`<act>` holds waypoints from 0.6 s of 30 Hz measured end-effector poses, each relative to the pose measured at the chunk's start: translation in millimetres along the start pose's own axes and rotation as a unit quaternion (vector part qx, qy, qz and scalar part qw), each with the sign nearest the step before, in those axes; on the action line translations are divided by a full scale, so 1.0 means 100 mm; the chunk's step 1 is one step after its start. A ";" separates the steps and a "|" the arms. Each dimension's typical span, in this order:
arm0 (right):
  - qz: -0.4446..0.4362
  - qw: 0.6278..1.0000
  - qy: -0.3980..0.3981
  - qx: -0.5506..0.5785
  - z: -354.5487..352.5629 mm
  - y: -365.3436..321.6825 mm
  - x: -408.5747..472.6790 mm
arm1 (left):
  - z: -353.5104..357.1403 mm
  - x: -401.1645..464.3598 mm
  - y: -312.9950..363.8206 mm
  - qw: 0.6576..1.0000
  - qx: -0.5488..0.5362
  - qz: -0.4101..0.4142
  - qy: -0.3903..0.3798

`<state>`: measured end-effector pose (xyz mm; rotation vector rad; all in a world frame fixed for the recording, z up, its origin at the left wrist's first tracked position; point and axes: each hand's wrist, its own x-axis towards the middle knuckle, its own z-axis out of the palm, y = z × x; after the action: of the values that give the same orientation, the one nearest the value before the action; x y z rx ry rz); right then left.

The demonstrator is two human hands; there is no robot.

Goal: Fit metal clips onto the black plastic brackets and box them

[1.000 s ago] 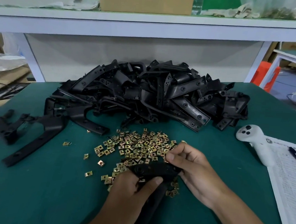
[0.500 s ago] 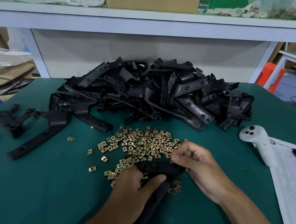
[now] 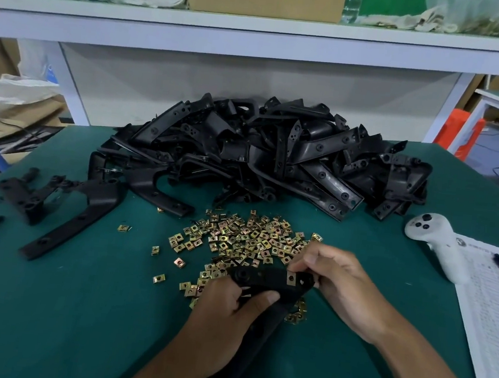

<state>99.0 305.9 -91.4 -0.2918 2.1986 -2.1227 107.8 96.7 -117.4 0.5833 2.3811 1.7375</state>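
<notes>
Left hand grips the bracket; right hand pinches its far end beside a fitted clip.

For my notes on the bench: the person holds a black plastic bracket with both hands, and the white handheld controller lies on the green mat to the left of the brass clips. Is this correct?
Not quite. In the head view the white handheld controller lies to the right of the brass clips, beside the printed paper sheet. The rest holds: left hand and right hand hold the black plastic bracket.
</notes>
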 end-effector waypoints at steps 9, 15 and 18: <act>0.097 0.917 0.038 0.384 -0.14 0.04 0.11 | 0.02 0.02 0.02 0.999 -0.033 -0.002 0.028; 0.122 0.895 0.019 0.429 -0.13 0.05 0.11 | 0.03 0.03 0.00 0.999 -0.022 0.016 0.018; 0.135 0.886 0.028 0.444 -0.14 0.05 0.12 | 0.04 0.03 0.02 1.000 -0.006 0.016 0.011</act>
<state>84.5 317.5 -94.4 0.1378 0.9816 -2.6676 106.6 101.4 -116.7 0.6070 2.3886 1.7786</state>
